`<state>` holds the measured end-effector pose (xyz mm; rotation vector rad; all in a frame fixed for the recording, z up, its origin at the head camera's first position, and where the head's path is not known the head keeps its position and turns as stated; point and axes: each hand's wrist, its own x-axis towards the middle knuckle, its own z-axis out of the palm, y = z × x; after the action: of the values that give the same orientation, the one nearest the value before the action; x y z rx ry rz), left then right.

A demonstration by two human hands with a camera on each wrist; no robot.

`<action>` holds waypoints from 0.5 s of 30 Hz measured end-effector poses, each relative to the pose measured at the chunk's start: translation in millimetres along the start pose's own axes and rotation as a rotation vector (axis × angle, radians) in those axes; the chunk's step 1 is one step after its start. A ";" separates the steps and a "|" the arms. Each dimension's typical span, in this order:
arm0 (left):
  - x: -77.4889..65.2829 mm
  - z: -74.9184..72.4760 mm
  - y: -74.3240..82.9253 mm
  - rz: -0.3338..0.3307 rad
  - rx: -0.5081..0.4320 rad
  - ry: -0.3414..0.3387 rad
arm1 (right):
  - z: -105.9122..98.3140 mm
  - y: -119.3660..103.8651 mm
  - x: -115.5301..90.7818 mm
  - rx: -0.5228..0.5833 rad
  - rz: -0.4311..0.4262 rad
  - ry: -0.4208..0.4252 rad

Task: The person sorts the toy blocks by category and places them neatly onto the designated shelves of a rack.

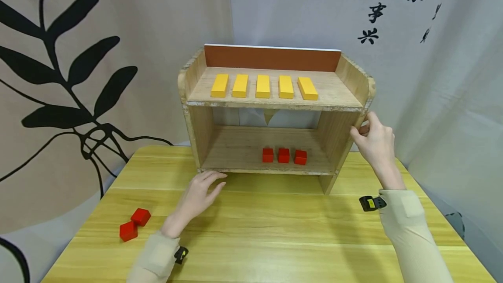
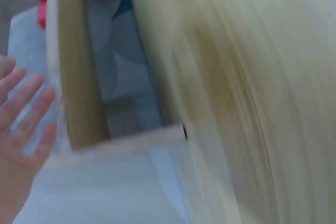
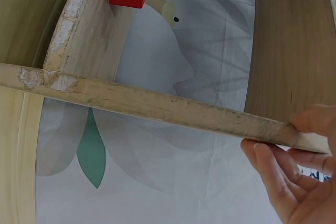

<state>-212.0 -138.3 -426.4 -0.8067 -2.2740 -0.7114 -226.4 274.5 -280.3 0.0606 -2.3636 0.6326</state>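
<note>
A two-tier wooden shelf [image 1: 275, 105] stands on the table in the head view. My right hand [image 1: 375, 143] grips the front edge of its right side panel, thumb on one face and fingers on the other, as the right wrist view also shows. My left hand [image 1: 202, 193] is at the lower board's front left corner, fingers extended; whether it touches the wood I cannot tell. Several yellow blocks [image 1: 263, 86] lie in a row on the upper board. Three red cubes [image 1: 283, 155] line up on the lower board, right of its middle.
Two more red cubes [image 1: 128, 231] lie close together on the wooden table [image 1: 275, 239] at the left, beside my left forearm. Behind the shelf hang pale curtains [image 1: 298, 8], with a black leaf print on the left and dark characters at the upper right.
</note>
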 end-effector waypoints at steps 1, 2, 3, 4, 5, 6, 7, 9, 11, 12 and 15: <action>-2.6 -4.9 -3.6 -0.032 -0.023 -0.024 | -0.2 0.0 0.0 0.000 -0.003 0.002; -5.2 -10.5 -6.7 -0.072 -0.040 -0.053 | -0.4 0.0 0.0 -0.001 -0.006 0.005; -7.8 -15.7 -10.1 -0.113 -0.061 -0.081 | -0.6 0.1 0.1 -0.001 -0.008 0.007; -10.5 -21.3 -13.0 -0.155 -0.081 -0.108 | -0.5 0.1 0.1 -0.002 -0.010 0.008; -13.2 -26.8 -16.0 -0.194 -0.100 -0.136 | -0.4 0.0 0.2 -0.001 -0.012 0.009; -16.0 -31.9 -19.3 -0.223 -0.118 -0.157 | -0.4 0.0 0.1 0.000 -0.013 0.008; -18.8 -37.2 -22.0 -0.252 -0.137 -0.179 | -0.2 -0.1 0.1 0.001 -0.013 0.007; -24.6 -47.0 -27.7 -0.303 -0.168 -0.223 | -0.1 -0.2 0.0 0.004 -0.014 0.007; -30.8 -55.7 -34.1 -0.341 -0.188 -0.259 | -0.1 -0.3 -0.1 0.006 -0.012 0.006; -34.1 -59.6 -37.6 -0.363 -0.199 -0.278 | -0.1 -0.3 -0.2 0.007 -0.010 0.006; -44.5 -70.7 -48.9 -0.420 -0.222 -0.323 | -0.2 -0.3 -0.2 0.009 -0.008 0.005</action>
<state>-192.1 -233.0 -423.6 -0.5749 -2.7326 -1.1060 -226.2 274.2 -280.1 0.0730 -2.3544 0.6392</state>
